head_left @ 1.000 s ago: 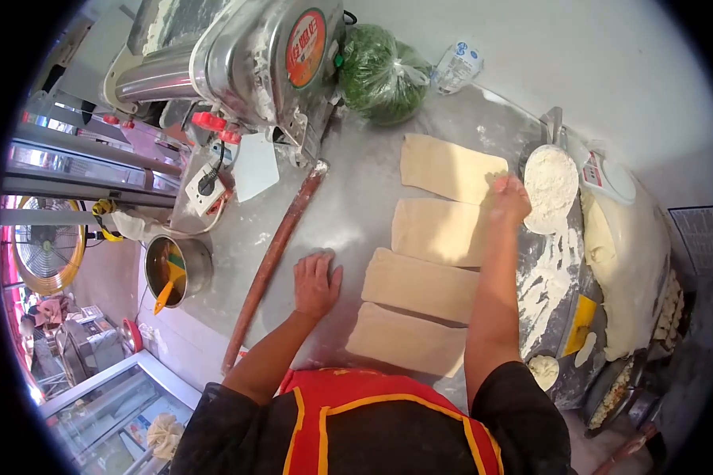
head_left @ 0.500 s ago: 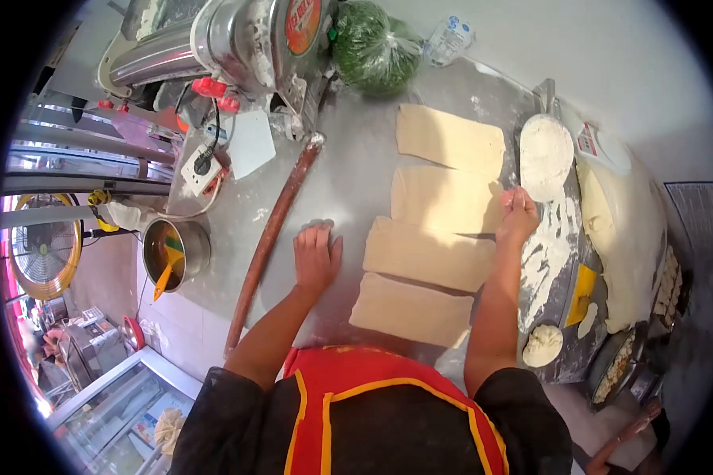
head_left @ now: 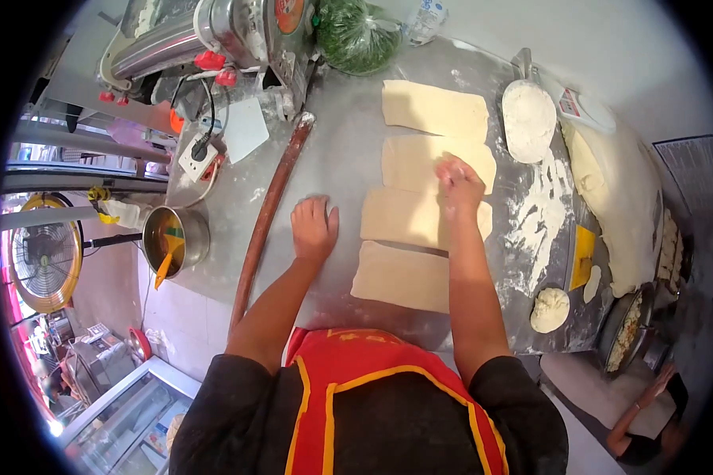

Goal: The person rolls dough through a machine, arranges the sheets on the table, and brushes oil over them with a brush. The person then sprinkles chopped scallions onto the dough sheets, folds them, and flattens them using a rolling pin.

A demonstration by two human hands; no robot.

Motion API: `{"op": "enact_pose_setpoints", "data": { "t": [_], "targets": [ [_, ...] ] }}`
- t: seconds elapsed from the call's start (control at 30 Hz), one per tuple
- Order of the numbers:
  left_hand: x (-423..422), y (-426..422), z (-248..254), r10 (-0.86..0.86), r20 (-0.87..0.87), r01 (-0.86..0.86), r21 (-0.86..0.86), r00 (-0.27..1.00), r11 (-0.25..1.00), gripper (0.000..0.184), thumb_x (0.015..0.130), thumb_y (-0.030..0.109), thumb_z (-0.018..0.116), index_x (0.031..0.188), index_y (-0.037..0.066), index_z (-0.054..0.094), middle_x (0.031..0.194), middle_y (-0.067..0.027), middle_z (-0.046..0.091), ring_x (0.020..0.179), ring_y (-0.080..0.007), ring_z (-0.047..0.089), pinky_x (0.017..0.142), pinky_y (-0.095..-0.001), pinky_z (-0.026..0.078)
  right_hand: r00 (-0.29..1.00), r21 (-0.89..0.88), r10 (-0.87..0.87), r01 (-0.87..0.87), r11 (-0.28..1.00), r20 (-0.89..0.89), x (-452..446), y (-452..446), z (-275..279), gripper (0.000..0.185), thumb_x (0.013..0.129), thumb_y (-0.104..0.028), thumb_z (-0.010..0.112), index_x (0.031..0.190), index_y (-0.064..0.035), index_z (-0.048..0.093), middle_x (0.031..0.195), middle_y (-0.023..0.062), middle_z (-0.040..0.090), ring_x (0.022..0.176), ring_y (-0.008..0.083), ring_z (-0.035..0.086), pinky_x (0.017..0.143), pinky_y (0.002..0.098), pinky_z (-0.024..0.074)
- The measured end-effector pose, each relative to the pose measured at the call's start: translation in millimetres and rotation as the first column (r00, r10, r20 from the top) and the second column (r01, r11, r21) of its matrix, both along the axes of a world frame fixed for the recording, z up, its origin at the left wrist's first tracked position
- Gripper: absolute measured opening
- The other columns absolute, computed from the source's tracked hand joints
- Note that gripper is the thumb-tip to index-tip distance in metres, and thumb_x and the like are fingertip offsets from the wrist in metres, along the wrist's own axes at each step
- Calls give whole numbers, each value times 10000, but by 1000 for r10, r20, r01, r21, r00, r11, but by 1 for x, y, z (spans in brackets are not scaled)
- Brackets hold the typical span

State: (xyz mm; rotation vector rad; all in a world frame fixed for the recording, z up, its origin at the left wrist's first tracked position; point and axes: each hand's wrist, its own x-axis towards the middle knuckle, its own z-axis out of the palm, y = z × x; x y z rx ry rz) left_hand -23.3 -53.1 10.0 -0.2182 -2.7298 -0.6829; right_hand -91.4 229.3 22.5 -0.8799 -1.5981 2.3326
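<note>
Several flat rectangular sheets of dough lie in a column on the grey metal table: the top sheet (head_left: pixel 436 108), the second sheet (head_left: pixel 412 162), the third sheet (head_left: pixel 404 215) and the lowest sheet (head_left: pixel 400 277). Over the right part of the second sheet is my right hand (head_left: pixel 462 184), its fingers curled together; whatever they hold is hidden. My right forearm covers the right ends of the lower two sheets. My left hand (head_left: pixel 314 228) rests on the table with its fingers apart, between the sheets and a long brown rolling pin (head_left: pixel 269 218), holding nothing.
A metal scoop of flour (head_left: pixel 529 119) lies right of the sheets, above scattered flour (head_left: pixel 545 214). Nearby are a yellow scraper (head_left: pixel 583 257), a dough ball (head_left: pixel 550 309) and a large covered dough mass (head_left: pixel 610 198). Left stand a pot with brush (head_left: pixel 174 245) and a roller machine (head_left: pixel 182 39).
My right hand has moved left, from the sheets' right edge near the flour to over the second sheet. My left hand stays on the table. The camera view has shifted slightly.
</note>
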Motion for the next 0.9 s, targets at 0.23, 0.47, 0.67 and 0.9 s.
{"op": "enact_pose_setpoints", "data": {
  "t": [0.23,0.47,0.67,0.9],
  "targets": [
    [2,-4,-1,0,35,0,-2,999,1000,313,828,184,631,1103,58,550,1060,-107,546,1020,-301,493,878,-423,378,952,71,-304,305,950,-20,80,57,1,190,876,-6,585,1055,57,600,901,113,635,763,181,615,672,279,548],
    [4,-3,-4,-1,22,2,-32,1000,999,320,838,203,624,1117,70,541,1078,-103,534,1034,-300,482,878,-422,377,999,13,-33,34,999,-29,110,-48,-3,191,877,-34,575,1037,59,625,920,96,644,778,176,627,702,274,531],
    [4,-5,-8,-4,16,5,-31,1000,999,312,842,204,620,1114,76,538,1069,-100,536,1030,-304,481,875,-426,376,918,20,-394,394,919,32,134,23,-6,127,873,11,573,989,40,615,866,91,630,747,167,613,681,259,534],
    [7,-5,-7,-21,-22,20,-19,1000,1000,294,840,199,618,1096,78,536,1047,-101,537,1011,-307,483,865,-427,378,973,-64,-223,226,972,57,162,-15,15,199,924,-55,557,1085,59,581,878,99,632,729,136,594,653,245,507]
  ]
}}
